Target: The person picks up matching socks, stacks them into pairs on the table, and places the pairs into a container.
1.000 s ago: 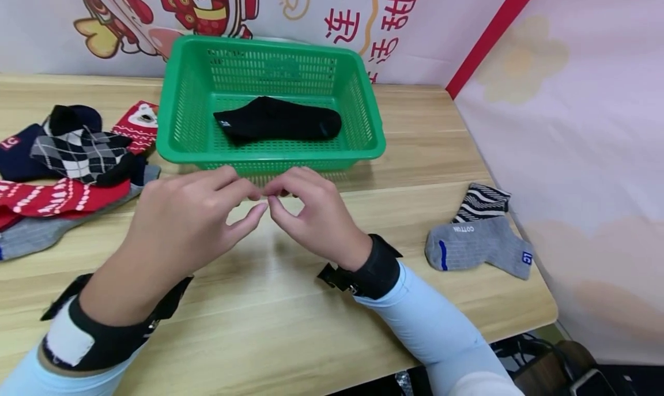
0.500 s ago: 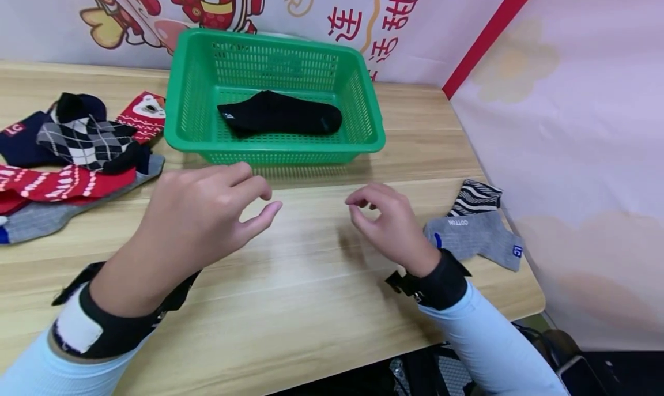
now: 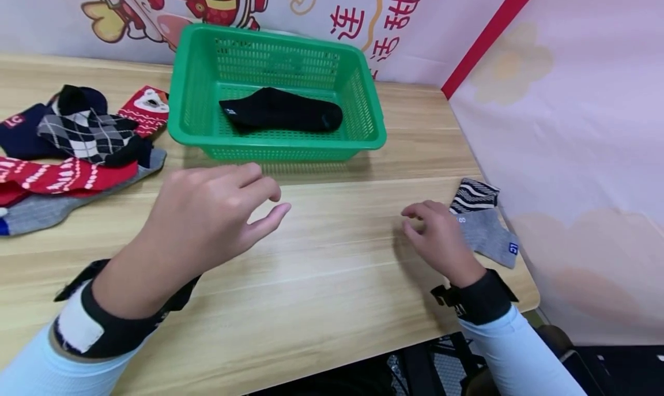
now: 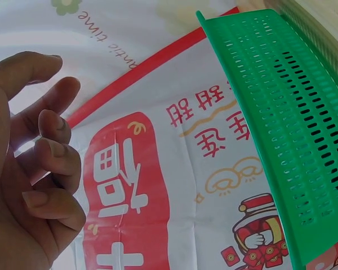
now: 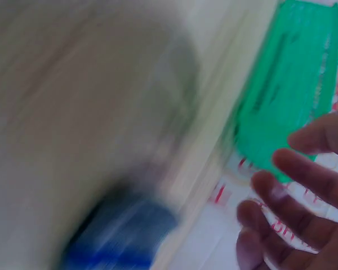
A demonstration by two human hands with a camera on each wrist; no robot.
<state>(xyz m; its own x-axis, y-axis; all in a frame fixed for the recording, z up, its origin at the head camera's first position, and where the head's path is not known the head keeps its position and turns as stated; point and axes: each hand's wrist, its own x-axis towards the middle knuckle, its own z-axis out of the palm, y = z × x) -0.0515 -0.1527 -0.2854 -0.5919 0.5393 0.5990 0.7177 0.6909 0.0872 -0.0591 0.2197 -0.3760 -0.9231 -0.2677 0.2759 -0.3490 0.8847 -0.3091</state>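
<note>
My left hand (image 3: 210,220) hovers over the table in front of the green basket (image 3: 277,149), its fingers loosely bent and nothing between them. In the left wrist view the same hand (image 4: 36,152) shows thumb and fingers apart. My right hand (image 3: 438,237) is over the table's right side, beside a grey sock (image 3: 487,237) with a blue logo, part of which it hides. A black-and-white striped sock (image 3: 474,196) lies just behind the grey one. Loosely curved, empty fingers show on the right hand (image 5: 304,208) in the right wrist view. A black sock (image 3: 282,110) lies inside the basket.
At the left lies a pile of socks: an argyle sock (image 3: 90,134), a navy sock (image 3: 26,132), a red patterned sock (image 3: 72,177) and a grey sock (image 3: 46,212). A red bear sock (image 3: 147,110) touches the basket's left side. A printed wall sheet (image 3: 306,15) stands behind.
My right hand has moved away from the left hand, rightward to the grey sock. The left hand has shifted slightly right in the head view. The socks lie as before.
</note>
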